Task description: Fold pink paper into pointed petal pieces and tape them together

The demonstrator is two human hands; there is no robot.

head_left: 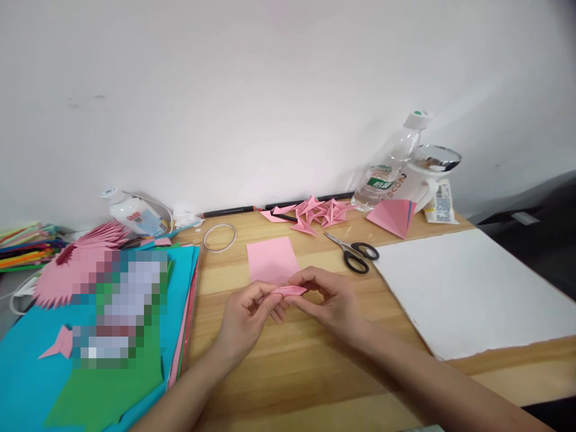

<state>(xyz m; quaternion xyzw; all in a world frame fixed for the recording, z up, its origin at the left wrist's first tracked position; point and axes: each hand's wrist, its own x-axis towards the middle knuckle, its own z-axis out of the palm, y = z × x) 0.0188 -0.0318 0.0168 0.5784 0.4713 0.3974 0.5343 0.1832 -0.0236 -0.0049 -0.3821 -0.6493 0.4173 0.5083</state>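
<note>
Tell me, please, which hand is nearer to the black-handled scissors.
The right hand: the scissors lie just beyond it, toward the wall, without touching it. The left hand is farther off, on the opposite side of the folded pink paper both hands hold.

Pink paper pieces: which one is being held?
The narrow folded piece, pinched by left hand and right hand; the flat square and pointed pieces lie unheld.

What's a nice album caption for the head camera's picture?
Two hands pinch a folded pink paper over a wooden table, with scissors and a pink sheet nearby.
</note>
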